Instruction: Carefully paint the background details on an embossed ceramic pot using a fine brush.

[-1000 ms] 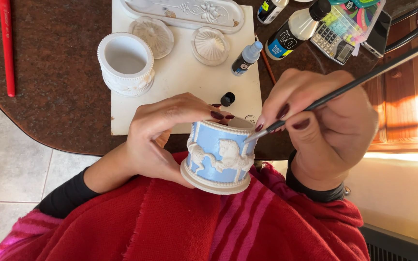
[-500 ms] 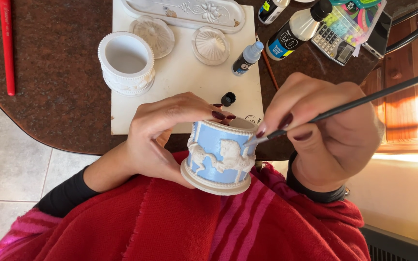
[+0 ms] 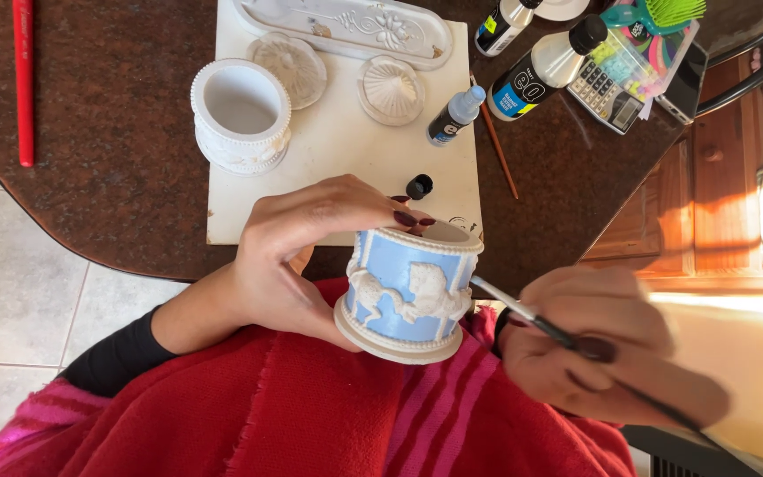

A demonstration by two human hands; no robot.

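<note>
My left hand (image 3: 298, 256) grips a small round pot (image 3: 410, 291) over my lap, thumb under its base and fingers over its rim. The pot is painted light blue with white raised figures and white beaded edges. My right hand (image 3: 602, 349), blurred, sits low at the right and pinches a thin dark paintbrush (image 3: 523, 311). The brush's tip touches the pot's right side near the rim.
A white sheet (image 3: 346, 150) on the dark brown table (image 3: 117, 150) carries an unpainted white pot (image 3: 240, 115), two round lids and an oval tray (image 3: 346, 26). Paint bottles (image 3: 545, 66), a calculator, a green brush and a red brush (image 3: 23, 79) lie around.
My right hand has dropped from above the pot to its lower right, swinging the brush handle down. The brush tip now meets the pot's right side.
</note>
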